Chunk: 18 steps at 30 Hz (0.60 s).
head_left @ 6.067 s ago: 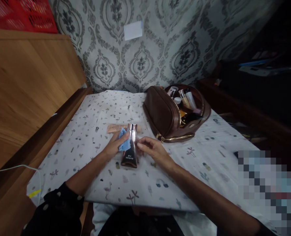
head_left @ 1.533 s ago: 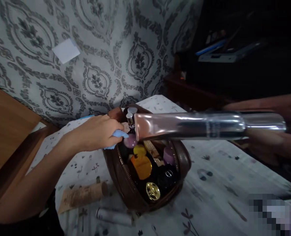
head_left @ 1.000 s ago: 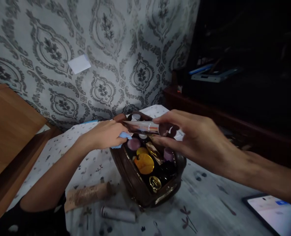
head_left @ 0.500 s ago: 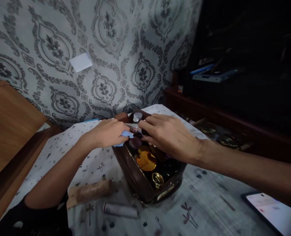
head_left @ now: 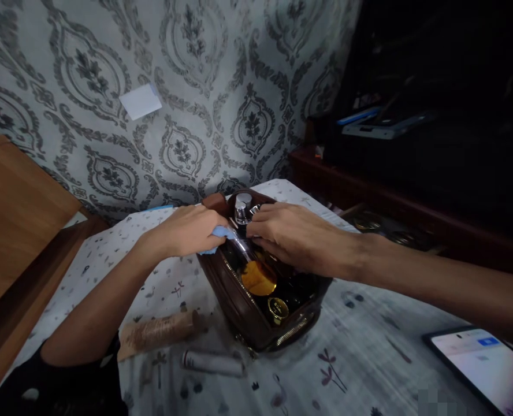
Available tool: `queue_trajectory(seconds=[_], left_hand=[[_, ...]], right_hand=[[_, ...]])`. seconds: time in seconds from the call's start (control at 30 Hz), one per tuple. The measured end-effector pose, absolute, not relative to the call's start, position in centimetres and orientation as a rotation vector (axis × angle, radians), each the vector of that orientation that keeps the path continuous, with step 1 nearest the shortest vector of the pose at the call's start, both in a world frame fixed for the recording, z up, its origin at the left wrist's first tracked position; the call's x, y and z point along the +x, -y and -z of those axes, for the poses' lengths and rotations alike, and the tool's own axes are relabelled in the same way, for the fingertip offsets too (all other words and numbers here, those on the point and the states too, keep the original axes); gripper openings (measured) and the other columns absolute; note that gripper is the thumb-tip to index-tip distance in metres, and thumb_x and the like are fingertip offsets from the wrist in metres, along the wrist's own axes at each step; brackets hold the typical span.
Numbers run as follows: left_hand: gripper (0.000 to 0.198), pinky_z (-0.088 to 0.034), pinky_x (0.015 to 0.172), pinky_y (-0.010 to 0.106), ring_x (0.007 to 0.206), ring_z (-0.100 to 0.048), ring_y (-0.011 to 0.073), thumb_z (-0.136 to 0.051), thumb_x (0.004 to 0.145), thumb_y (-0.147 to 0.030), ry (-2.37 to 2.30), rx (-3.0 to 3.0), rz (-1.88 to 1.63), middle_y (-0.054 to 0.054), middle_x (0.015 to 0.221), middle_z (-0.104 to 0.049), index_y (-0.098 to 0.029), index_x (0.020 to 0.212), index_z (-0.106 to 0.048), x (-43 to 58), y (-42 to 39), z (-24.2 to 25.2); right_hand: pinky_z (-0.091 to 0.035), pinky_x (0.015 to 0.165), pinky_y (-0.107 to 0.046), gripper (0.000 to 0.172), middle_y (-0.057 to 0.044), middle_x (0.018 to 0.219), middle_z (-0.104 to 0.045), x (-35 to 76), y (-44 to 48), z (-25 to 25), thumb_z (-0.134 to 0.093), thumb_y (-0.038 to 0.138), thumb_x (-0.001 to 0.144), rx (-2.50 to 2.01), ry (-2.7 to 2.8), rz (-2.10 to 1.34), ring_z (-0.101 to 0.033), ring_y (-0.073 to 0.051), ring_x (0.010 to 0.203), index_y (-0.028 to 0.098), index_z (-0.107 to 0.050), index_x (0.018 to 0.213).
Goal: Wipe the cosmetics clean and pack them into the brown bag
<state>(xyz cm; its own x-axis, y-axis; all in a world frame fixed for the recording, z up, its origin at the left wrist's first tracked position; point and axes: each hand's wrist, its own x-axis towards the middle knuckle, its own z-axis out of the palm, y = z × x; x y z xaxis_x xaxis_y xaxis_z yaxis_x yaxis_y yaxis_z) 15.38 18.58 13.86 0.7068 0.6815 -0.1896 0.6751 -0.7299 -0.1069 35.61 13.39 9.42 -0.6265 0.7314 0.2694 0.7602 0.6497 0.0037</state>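
Note:
An open brown zippered bag stands on the patterned cloth, packed with bottles. At its left rim my left hand is closed on a light-blue cloth. My right hand reaches over the bag from the right, fingers curled down among the contents; what they grip, if anything, is hidden. Between the hands slants a shiny clear tube-like item. Silver-capped bottles poke up at the back. Toward the front sit a round amber-gold top and a gold round cap.
In front of the bag lie a beige tube and a white tube. A lit phone rests at the right. Wooden furniture stands left; an open drawer is beyond my right arm.
My right hand has shifted slightly right, away from the left hand. The clear tube-like item now lies lower in the bag, and the silver caps show more. My left hand keeps the cloth.

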Motion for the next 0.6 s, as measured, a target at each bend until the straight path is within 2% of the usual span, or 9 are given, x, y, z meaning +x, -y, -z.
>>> queue_trajectory(seconds=[0.07,0.17,0.3,0.4,0.5,0.6], left_hand=[[0.025,-0.038,0.066,0.03,0.079,-0.064,0.024,-0.046,0.083,-0.027,1.138,-2.863,-0.359,0.003,0.081,-0.07,-0.026,0.091,-0.07,15.4,-18.5,-14.0],[0.023,-0.039,0.067,0.03,0.082,-0.065,0.0249,-0.044,0.083,-0.026,1.153,-2.84,-0.379,0.004,0.084,-0.07,-0.024,0.088,-0.067,15.6,-18.1,-14.3],[0.018,-0.042,0.068,0.031,0.085,-0.066,0.0254,-0.045,0.083,-0.026,1.172,-2.808,-0.383,0.005,0.086,-0.071,-0.022,0.083,-0.062,15.7,-17.9,-14.5],[0.018,-0.043,0.07,0.031,0.087,-0.067,0.0248,-0.044,0.084,-0.026,1.119,-2.847,-0.372,0.004,0.088,-0.071,-0.023,0.083,-0.062,15.6,-18.0,-14.4],[0.019,-0.045,0.074,0.031,0.092,-0.067,0.0255,-0.046,0.085,-0.028,1.121,-2.854,-0.359,0.003,0.092,-0.073,-0.023,0.088,-0.064,15.4,-18.1,-14.3],[0.023,-0.047,0.081,0.032,0.099,-0.067,0.025,-0.048,0.086,-0.028,1.112,-2.882,-0.304,0.002,0.1,-0.073,-0.025,0.098,-0.068,15.2,-18.3,-14.0]], right_hand=[[-0.045,0.076,-0.032,0.016,-0.006,0.086,-0.07,35.3,-13.7,-9.8,-0.059,0.007,0.086,-1.242,2.653,0.157,-0.064,-0.021,0.086,0.018,-0.07,0.085],[-0.046,0.087,-0.036,0.021,-0.012,0.101,-0.071,34.5,-14.2,-10.2,-0.057,0.002,0.084,-1.191,2.812,0.172,-0.063,-0.025,0.101,0.012,-0.071,0.096],[-0.045,0.094,-0.04,0.025,-0.018,0.116,-0.068,33.3,-14.8,-10.5,-0.053,0.005,0.089,-1.064,3.052,0.209,-0.06,-0.029,0.114,0.006,-0.07,0.108],[-0.047,0.087,-0.038,0.025,-0.019,0.114,-0.07,32.6,-15.0,-10.8,-0.05,0.006,0.092,-1.114,3.155,0.153,-0.064,-0.028,0.109,0.006,-0.071,0.105],[-0.047,0.076,-0.034,0.024,-0.018,0.102,-0.073,32.3,-15.1,-11.3,-0.049,0.005,0.092,-1.136,3.193,0.07,-0.068,-0.026,0.094,0.006,-0.073,0.096],[-0.044,0.07,-0.032,0.023,-0.016,0.09,-0.074,32.6,-15.2,-11.4,-0.052,0.002,0.089,-1.143,3.164,0.002,-0.068,-0.024,0.083,0.006,-0.074,0.088]])
